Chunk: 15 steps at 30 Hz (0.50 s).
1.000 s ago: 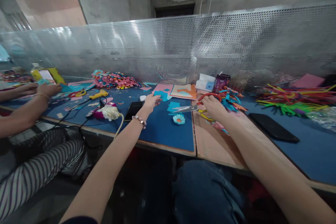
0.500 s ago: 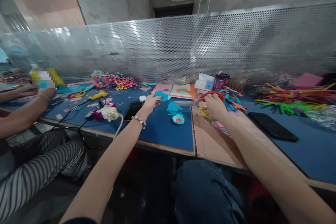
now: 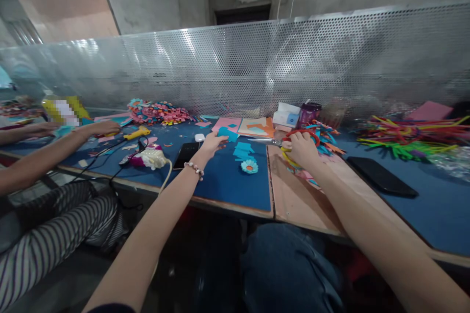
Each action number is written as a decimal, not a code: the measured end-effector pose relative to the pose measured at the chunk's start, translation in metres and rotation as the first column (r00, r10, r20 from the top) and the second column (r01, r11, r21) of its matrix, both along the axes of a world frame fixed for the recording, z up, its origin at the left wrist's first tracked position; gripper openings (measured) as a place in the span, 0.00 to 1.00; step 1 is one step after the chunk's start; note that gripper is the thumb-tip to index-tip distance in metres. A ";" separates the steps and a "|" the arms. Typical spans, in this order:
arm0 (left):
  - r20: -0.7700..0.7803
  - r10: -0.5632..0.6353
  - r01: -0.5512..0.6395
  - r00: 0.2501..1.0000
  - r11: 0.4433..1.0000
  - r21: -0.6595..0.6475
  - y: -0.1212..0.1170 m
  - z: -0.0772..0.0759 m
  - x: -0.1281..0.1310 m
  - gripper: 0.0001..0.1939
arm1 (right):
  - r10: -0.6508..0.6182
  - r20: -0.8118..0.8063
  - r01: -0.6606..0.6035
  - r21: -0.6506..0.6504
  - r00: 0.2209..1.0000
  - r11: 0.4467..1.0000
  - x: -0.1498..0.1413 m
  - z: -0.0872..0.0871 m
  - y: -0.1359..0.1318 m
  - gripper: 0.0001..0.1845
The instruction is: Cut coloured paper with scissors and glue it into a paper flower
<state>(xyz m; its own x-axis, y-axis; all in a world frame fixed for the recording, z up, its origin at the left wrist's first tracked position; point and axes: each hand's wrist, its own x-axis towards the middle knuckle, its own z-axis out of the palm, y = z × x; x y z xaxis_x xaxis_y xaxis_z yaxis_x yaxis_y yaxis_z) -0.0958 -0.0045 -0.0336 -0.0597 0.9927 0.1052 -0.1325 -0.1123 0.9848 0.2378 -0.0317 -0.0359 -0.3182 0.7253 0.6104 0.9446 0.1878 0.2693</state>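
My left hand (image 3: 213, 144) has its fingers closed on a piece of blue craft paper (image 3: 228, 133) above the blue tabletop. The scissors (image 3: 263, 141) are in my right hand (image 3: 301, 149); one handle loop looks red, and yellow shows below my fingers. Their blades point left towards the blue paper, a small gap apart from it. Several cut blue strips (image 3: 243, 150) lie under the blades. In front of them sits a light blue paper flower (image 3: 249, 167) with an orange centre.
Pink and orange sheets (image 3: 257, 126) lie behind my hands. A tissue pack (image 3: 286, 115) stands by the metal screen. Phones (image 3: 382, 176) (image 3: 186, 155) flank my arms. A yellow glue gun (image 3: 137, 132) and power strip (image 3: 150, 157) lie left, near a co-worker's hand (image 3: 105, 128).
The scissors and my right hand have shifted slightly right, away from the blue paper. My left hand is nearly still. The co-worker's hand has reached right across the table.
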 end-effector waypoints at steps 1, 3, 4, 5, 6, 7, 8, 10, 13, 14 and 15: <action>-0.003 -0.006 0.006 1.000 1.000 0.002 0.000 0.000 0.000 0.18 | -0.006 0.006 0.006 -0.010 1.000 1.000 0.001 -0.002 0.000 0.17; 0.001 -0.013 0.013 1.000 1.000 0.009 -0.002 0.001 0.001 0.19 | -0.007 -0.003 0.007 -0.017 1.000 1.000 0.003 -0.005 0.003 0.17; 0.008 -0.018 0.018 1.000 1.000 0.014 -0.002 0.002 0.002 0.19 | 0.000 -0.021 -0.001 -0.011 1.000 1.000 0.003 -0.006 0.004 0.17; 0.016 -0.025 0.025 1.000 0.999 0.020 -0.003 0.003 0.002 0.20 | 0.011 -0.049 -0.011 -0.002 0.999 1.000 0.004 -0.007 0.005 0.16; 0.024 -0.034 0.033 0.999 0.999 0.028 -0.004 0.003 0.003 0.20 | 0.017 -0.088 -0.017 0.007 0.996 1.000 0.004 -0.007 0.006 0.16; 0.030 -0.043 0.042 0.999 0.999 0.036 -0.005 0.004 0.003 0.20 | 0.017 -0.138 -0.016 0.008 0.990 1.000 0.002 -0.006 0.007 0.17; 0.032 -0.052 0.051 0.998 0.998 0.041 -0.005 0.005 0.004 0.20 | 0.009 -0.194 -0.011 -0.005 0.981 1.000 0.001 -0.004 0.006 0.18; 0.036 -0.063 0.061 0.997 0.997 0.054 -0.006 0.005 0.005 0.23 | -0.034 -0.308 0.012 -0.073 0.951 0.997 -0.006 0.001 0.002 0.19; 0.066 -0.067 0.062 0.996 0.995 0.072 -0.005 0.004 0.007 0.26 | -0.077 -0.385 0.005 -0.184 0.920 0.983 -0.018 0.009 -0.008 0.20; 0.078 -0.073 0.067 0.994 0.995 0.080 -0.004 0.003 0.008 0.25 | -0.072 -0.392 -0.007 -0.197 0.917 0.980 -0.022 0.012 -0.012 0.20; 0.090 -0.080 0.073 0.993 0.994 0.086 -0.004 0.002 0.008 0.23 | -0.062 -0.402 -0.022 -0.200 0.914 0.980 -0.025 0.015 -0.015 0.21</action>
<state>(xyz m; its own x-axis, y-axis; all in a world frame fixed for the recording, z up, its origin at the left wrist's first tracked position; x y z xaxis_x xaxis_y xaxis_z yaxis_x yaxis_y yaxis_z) -0.0882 -0.0080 -0.0314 0.0027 0.9829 0.1842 -0.2343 -0.1785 0.9556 0.2124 -0.0466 -0.0213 -0.0588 0.8470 0.5284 0.9682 0.1773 -0.1765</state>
